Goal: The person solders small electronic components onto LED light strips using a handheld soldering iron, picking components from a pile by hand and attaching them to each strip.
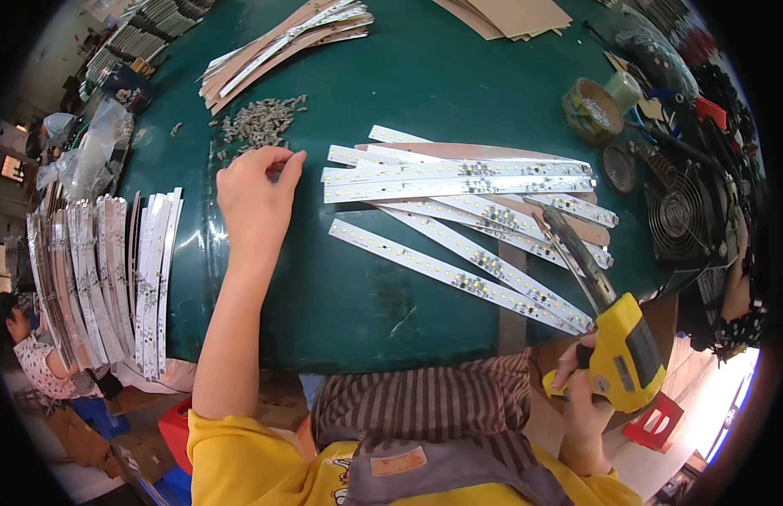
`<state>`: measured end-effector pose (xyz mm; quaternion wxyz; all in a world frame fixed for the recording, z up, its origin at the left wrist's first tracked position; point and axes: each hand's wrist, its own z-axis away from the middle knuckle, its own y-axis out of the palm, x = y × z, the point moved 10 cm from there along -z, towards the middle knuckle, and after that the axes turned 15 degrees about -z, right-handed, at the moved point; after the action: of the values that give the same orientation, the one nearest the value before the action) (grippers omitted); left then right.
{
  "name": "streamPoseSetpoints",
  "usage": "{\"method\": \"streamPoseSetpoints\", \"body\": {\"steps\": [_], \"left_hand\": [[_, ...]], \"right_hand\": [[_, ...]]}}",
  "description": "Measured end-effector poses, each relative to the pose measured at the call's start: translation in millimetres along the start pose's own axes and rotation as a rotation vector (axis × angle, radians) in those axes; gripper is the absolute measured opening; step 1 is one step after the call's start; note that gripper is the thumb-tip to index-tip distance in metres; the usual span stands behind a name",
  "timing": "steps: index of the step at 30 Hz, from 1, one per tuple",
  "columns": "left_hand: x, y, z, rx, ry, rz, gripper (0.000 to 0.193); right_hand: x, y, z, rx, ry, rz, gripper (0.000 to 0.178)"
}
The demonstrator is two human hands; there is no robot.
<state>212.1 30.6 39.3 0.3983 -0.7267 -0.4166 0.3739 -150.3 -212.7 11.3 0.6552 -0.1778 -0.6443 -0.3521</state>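
Observation:
My right hand (580, 401) grips a yellow and black soldering gun (625, 350) at the lower right. Its long metal tip reaches up and left over the right part of the LED strips (459, 181). These white strips lie crossed and stacked in the middle of the green table, with small chips along them. My left hand (261, 190) is closed, thumb and fingers pressed together, just in front of a heap of small grey-brown parts (261, 122). Whatever those fingers hold, if anything, is too small to make out.
More strips (101, 282) stand in a row along the left edge. A stack of strips and brown sheets (282, 51) lies at the back. A tape roll (592, 111), a small round tin (617, 169) and a fan (680, 215) sit at the right. A person (50, 358) sits far left.

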Motion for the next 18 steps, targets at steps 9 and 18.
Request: {"method": "streamPoseSetpoints", "body": {"steps": [9,18], "left_hand": [[-162.8,-39.7,150.3,0.611,0.364,1.038,0.018],[-174.9,-27.9,169.3,0.607,0.32,1.196,0.021]], "right_hand": [[-14.7,58.3,4.5,0.287,0.316,-0.193,0.047],[-15.8,49.5,2.3,0.266,0.325,-0.253,0.043]]}}
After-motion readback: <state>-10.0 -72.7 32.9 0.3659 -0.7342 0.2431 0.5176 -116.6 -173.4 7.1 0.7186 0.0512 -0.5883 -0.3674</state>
